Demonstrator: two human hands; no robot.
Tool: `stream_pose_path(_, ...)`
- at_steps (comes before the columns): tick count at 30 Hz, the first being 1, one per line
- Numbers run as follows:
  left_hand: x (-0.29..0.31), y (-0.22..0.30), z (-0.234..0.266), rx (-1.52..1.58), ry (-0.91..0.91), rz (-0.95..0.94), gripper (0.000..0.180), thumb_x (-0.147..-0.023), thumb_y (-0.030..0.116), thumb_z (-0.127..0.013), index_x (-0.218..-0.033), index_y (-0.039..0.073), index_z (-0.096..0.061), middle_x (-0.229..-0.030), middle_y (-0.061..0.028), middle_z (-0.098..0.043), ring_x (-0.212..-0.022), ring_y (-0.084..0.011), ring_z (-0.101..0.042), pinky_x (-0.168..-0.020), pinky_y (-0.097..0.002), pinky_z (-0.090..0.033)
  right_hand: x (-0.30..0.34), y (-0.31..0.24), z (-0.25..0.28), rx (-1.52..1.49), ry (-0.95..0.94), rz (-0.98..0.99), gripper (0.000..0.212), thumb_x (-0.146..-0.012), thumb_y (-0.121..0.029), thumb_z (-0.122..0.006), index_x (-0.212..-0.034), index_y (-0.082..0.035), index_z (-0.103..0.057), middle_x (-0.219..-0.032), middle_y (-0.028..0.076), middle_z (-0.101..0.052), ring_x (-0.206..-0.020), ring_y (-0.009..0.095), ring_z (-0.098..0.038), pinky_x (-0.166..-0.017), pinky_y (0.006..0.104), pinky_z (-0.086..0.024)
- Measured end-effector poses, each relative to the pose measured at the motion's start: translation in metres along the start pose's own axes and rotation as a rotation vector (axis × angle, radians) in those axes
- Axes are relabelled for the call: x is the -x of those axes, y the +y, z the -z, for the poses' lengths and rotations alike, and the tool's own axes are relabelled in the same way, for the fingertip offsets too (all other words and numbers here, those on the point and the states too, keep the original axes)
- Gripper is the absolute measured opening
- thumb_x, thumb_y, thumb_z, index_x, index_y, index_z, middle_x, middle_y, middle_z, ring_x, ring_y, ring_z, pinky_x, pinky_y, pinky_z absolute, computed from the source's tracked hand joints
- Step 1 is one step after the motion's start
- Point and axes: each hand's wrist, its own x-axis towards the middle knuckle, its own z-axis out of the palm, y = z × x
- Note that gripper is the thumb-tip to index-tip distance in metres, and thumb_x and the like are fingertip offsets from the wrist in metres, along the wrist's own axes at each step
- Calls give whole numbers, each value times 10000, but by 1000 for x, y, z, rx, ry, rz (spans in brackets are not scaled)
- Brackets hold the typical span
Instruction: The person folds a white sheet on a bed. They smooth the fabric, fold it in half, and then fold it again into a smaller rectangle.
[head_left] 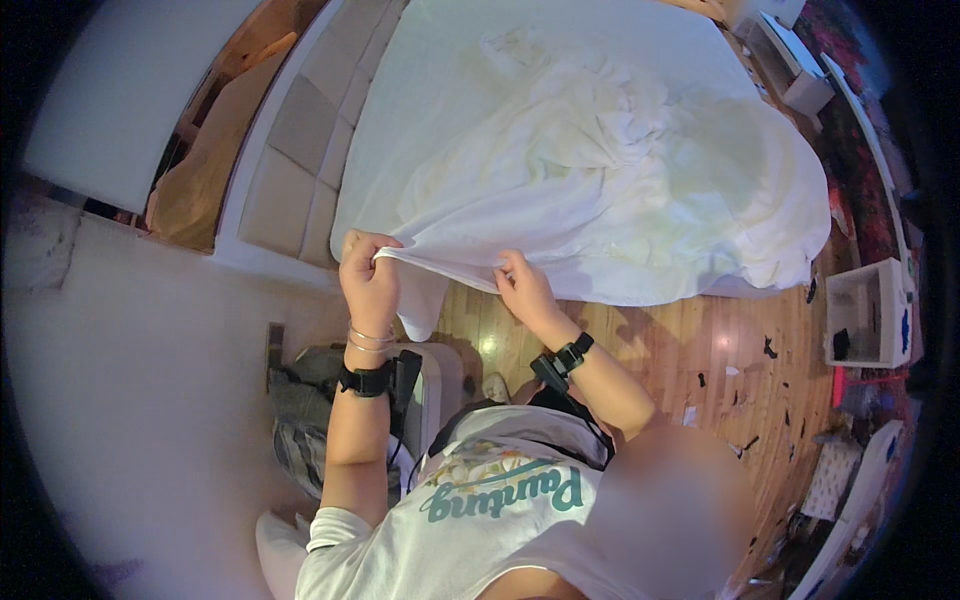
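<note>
A rumpled white duvet [600, 220] lies over the bed, its near side hanging past the mattress edge. My left hand [368, 282] is closed on the near edge of the duvet, close to the headboard end, with the cloth pinched between thumb and fingers. A little to the right, my right hand [526, 294] pinches the same edge. Between both hands the edge is lifted and drawn fairly straight. Below my left hand a white flap hangs toward the floor. Pale sheet [440, 80] shows on the bed's far left part.
A padded beige headboard [300, 125] stands on the left. Beside my left forearm are a light rounded cabinet [440, 385] and a pile of grey cloth [300, 410]. Small scraps litter the wooden floor [720, 340]. A white open box [866, 315] stands at the right.
</note>
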Motion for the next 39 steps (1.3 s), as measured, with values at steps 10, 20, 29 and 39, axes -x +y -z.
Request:
stream_pose_path(10, 2, -3, 8, 53, 76, 74, 125, -784, -56, -507, -735, 3, -605, -754, -56, -536, -716, -150, -501, -668, -248, -397, -17, 21, 16, 82, 258, 282, 102, -884, -80, -534, -949, -2, -523, -910, 192, -598, -814, 391, -566, -674, 433, -469)
stream_pose_path(20, -3, -6, 16, 119, 88, 91, 129, -778, -36, -490, -719, -4, -600, -753, -59, -553, -719, -153, -506, -676, -252, -395, 6, 6, 50, 460, 147, 683, 236, -727, -18, -592, -952, -85, -569, -983, 133, -551, -845, 344, -553, -730, 415, -482)
stream_pose_path(29, -2, -2, 19, 125, 59, 100, 151, -748, -52, -456, -705, -7, -594, -743, -55, -546, -711, -156, -506, -662, -249, -392, 6, -3, 45, 409, -70, 499, 384, -754, -305, -696, -1008, -27, -618, -1155, 165, -534, -1012, 342, -510, -867, 424, -437)
stream_pose_path(39, -10, -19, 21, 6, 121, 63, 128, -776, -36, -509, -735, 10, -622, -769, -62, -540, -722, -162, -511, -663, -252, -406, -13, 33, 63, 310, 328, 319, 137, -741, -36, -553, -852, -4, -627, -897, 208, -565, -828, 402, -557, -706, 455, -469)
